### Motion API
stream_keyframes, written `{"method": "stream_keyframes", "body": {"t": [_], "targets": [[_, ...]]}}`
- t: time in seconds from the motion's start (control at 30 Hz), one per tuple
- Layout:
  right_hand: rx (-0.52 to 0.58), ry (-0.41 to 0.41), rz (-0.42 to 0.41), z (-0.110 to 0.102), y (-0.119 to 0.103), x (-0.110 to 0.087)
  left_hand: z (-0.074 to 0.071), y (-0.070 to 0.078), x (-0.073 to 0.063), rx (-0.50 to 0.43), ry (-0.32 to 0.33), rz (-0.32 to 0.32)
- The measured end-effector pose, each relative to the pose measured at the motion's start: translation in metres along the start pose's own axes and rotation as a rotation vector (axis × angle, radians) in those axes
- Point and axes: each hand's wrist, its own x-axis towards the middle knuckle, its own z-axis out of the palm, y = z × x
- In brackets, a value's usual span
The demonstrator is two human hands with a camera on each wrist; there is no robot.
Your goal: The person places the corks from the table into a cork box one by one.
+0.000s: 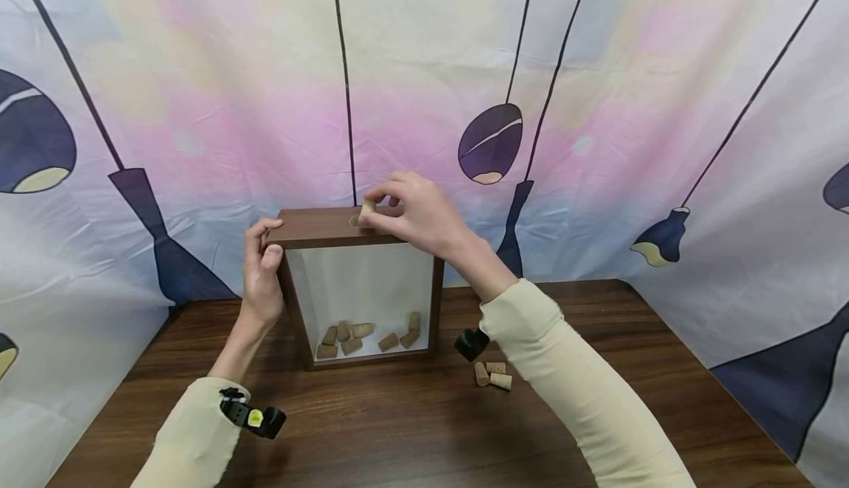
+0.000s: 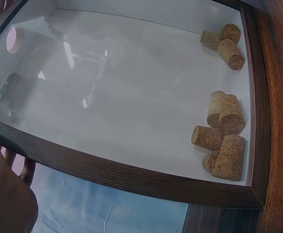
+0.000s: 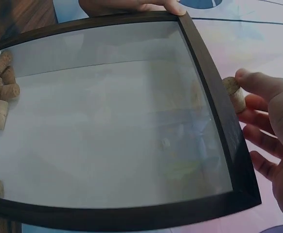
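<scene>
A wooden shadow box (image 1: 358, 234) with a clear front stands upright on the table, a round hole (image 1: 354, 220) in its top. My right hand (image 1: 421, 215) pinches a cork (image 3: 236, 94) between thumb and fingers, right at the hole. At the upper left corner of the box, my left hand (image 1: 261, 274) grips the frame, its thumb in front and fingers at the top edge. Several corks (image 2: 231, 114) lie inside along the bottom, in two loose groups. From the left wrist view the hole shows as a light oval at the box's upper end.
Three loose corks (image 1: 500, 381) lie together on the dark wooden table (image 1: 398, 429), right of the box and beside my right sleeve (image 1: 570, 370). Behind the table hangs a cloth (image 1: 411, 68) printed with lamps. Each wrist carries a small black camera (image 1: 272, 422).
</scene>
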Motion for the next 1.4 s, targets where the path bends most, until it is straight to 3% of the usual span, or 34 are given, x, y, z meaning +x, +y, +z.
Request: {"method": "stream_keyframes", "body": {"t": [0.47, 0.83, 1.4], "targets": [[-0.020, 0.019, 0.085, 0.016, -0.011, 0.008, -0.001, 0.000, 0.000, 0.029, -0.013, 0.002], [-0.007, 0.023, 0.092, 0.015, -0.007, 0.003, -0.001, 0.001, 0.000, 0.038, -0.011, 0.001], [0.105, 0.153, 0.114, -0.011, 0.019, -0.035, -0.001, 0.001, -0.001, 0.025, -0.002, -0.021]]}}
